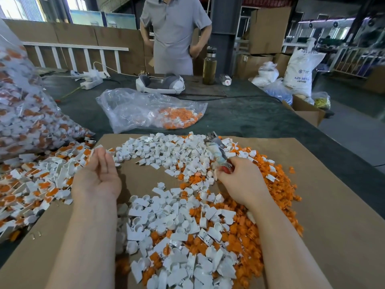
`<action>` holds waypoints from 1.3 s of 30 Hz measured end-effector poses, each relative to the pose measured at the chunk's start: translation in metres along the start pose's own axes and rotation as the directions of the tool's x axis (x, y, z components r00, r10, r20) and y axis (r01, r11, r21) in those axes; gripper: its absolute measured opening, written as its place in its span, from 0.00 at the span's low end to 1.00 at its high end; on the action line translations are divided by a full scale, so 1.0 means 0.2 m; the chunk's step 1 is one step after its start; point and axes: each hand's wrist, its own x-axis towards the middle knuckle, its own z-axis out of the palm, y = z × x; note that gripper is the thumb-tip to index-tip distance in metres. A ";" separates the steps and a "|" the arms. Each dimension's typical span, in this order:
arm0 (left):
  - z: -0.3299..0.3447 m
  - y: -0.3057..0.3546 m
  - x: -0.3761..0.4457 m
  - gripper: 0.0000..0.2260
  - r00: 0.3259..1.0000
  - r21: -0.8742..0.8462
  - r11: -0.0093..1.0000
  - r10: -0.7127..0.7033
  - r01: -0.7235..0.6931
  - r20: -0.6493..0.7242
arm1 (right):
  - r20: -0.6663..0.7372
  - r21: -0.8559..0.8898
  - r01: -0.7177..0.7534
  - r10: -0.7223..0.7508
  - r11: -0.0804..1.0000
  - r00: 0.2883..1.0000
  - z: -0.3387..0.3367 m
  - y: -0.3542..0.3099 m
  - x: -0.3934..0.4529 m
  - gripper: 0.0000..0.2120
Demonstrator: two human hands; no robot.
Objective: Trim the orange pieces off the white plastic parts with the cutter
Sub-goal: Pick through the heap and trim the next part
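1. At the far left a large clear bag (25, 113) bulges with white parts that carry orange pieces, and more of them spill from it onto the worktop (260, 117) and the cardboard sheet (333, 205).
2. The untrimmed parts (37, 184) lie heaped just left of the left hand (98, 174).
3. The left hand is palm up over the cardboard sheet, fingers loosely curved and grasping nothing, its fingertips near the edge of the white heap.
4. In the middle, trimmed white parts (166, 222) cover the cardboard, mixed with loose orange pieces (270, 205) that thicken toward the right.
5. Behind them a smaller clear bag (145, 109) lies flat on the worktop with orange pieces inside.
6. A white headset (160, 84) rests further back, in front of a person in a grey shirt (175, 32) standing at the far edge.
7. The right hand (239, 180) is clenched around the red handles of the cutter (216, 151), whose taped body and metal tip point up and away over the white parts.
8. A bottle (209, 65) stands near the far edge.
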 end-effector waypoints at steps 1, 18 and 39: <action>-0.01 0.00 0.00 0.09 1.000 -0.034 0.999 0.009 -0.009 0.013 | -0.001 -0.029 -0.008 0.008 1.000 1.000 0.00 0.01 0.00 0.12; -0.02 -0.22 -0.12 0.06 0.912 0.746 -0.526 -0.223 -0.409 0.343 | 0.067 -0.130 0.053 -0.045 0.990 0.997 0.03 -0.03 0.01 0.09; 0.02 -0.25 -0.10 0.09 0.966 0.834 0.550 -0.189 -0.046 0.178 | 0.044 -0.145 0.203 -0.198 0.969 0.979 0.12 -0.12 -0.02 0.09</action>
